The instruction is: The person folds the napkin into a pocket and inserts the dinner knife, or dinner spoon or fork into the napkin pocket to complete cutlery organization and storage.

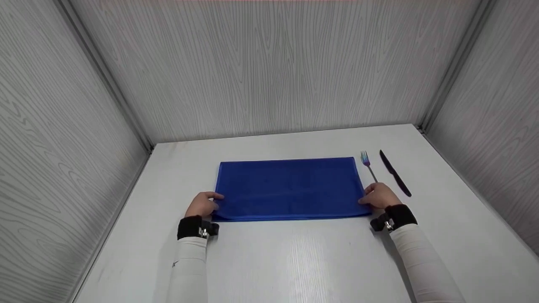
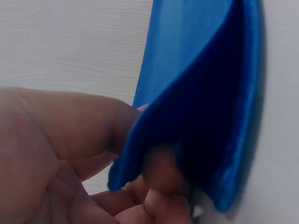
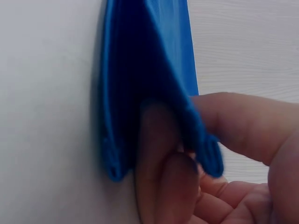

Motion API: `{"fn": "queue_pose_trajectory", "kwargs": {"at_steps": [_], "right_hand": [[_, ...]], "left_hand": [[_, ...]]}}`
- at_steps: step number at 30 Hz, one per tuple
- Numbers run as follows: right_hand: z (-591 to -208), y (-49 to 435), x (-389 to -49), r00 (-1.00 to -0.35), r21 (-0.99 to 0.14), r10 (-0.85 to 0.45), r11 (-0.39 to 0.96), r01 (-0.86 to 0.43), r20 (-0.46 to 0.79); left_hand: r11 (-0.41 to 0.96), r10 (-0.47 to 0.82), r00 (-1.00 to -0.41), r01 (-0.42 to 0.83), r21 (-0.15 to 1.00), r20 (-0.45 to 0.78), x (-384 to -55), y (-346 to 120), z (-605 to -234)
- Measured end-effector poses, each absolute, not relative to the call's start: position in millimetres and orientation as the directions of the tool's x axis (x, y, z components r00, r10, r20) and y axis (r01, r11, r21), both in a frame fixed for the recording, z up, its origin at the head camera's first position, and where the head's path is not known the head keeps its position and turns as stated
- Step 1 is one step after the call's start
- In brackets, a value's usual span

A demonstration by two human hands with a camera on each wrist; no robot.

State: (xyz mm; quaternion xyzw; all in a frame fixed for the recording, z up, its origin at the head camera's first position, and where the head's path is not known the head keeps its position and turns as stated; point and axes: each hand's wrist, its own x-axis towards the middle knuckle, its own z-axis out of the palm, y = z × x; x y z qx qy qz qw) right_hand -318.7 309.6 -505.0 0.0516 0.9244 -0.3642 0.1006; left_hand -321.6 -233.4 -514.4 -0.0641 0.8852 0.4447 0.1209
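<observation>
A blue cloth (image 1: 290,185) lies folded into a wide rectangle in the head view. At its near left corner, my left hand (image 1: 203,205) pinches the upper layer. My right hand (image 1: 381,196) does likewise at the near right corner. In the left wrist view, the upper layer of the cloth (image 2: 140,140) is lifted off the lower one, with fingertips (image 2: 163,172) inside the gap and the thumb outside. The right wrist view shows the same gap in the cloth (image 3: 175,88), fingers (image 3: 159,135) between the layers.
A fork (image 1: 365,160) with a bluish-purple sheen lies just right of the cloth, its handle end hidden by my right hand. Beside it rests a black knife (image 1: 394,172). The white table (image 1: 278,261) is bounded by grey wood-grain panels (image 1: 261,67) at the back and sides.
</observation>
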Motion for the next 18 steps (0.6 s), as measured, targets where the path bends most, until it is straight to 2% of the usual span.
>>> {"fn": "queue_pose_trajectory", "kwargs": {"at_steps": [10,18], "right_hand": [[-506.3,310.3,-318.1,-0.978,-0.647,0.015,0.747,0.149,-0.208],[-506.7,309.5,-316.3,-0.982,-0.628,0.022,0.766,0.137,-0.187]], "left_hand": [[0.624,0.062,-0.951,-0.201,0.755,-0.304,-318.7,-237.0,-506.5],[0.655,0.06,-0.949,-0.197,0.729,-0.31,-319.0,-238.9,-506.4]]}}
